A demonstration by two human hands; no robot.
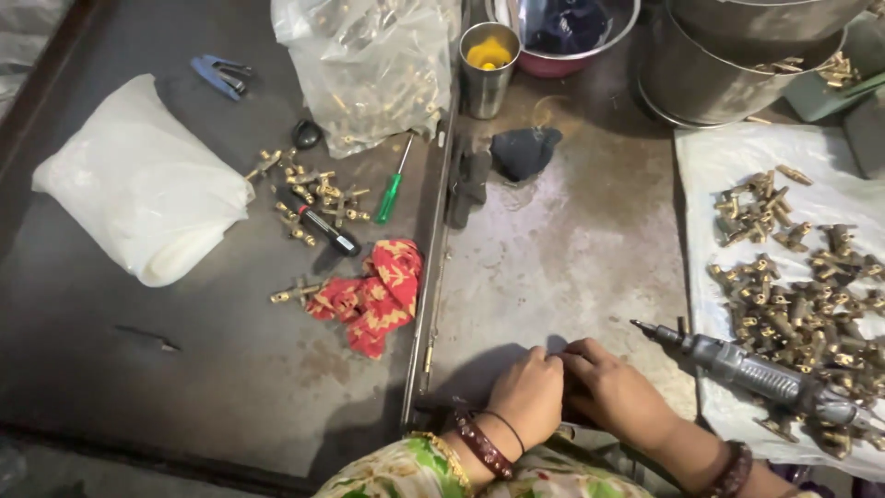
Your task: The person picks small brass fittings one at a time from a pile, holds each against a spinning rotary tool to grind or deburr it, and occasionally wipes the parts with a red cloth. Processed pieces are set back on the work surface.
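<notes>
My left hand [527, 392] and my right hand [616, 387] meet at the near edge of the metal work surface [572, 249], fingers curled together over something small that is hidden between them. Just right of my right hand lies a grey powered screwdriver [751, 371], its bit pointing left. It rests on a white plastic sheet [728, 166] covered with several brass fittings [802, 295].
To the left lie a red patterned cloth [373, 293], loose brass fittings [313, 194], a green screwdriver [392, 189], a black-handled tool [323, 229], a white bag [143, 184], a clear bag of fittings [369, 65] and blue pliers [219, 74]. At the back stand a steel cup [487, 65], a bowl [562, 37] and steel pots [737, 55].
</notes>
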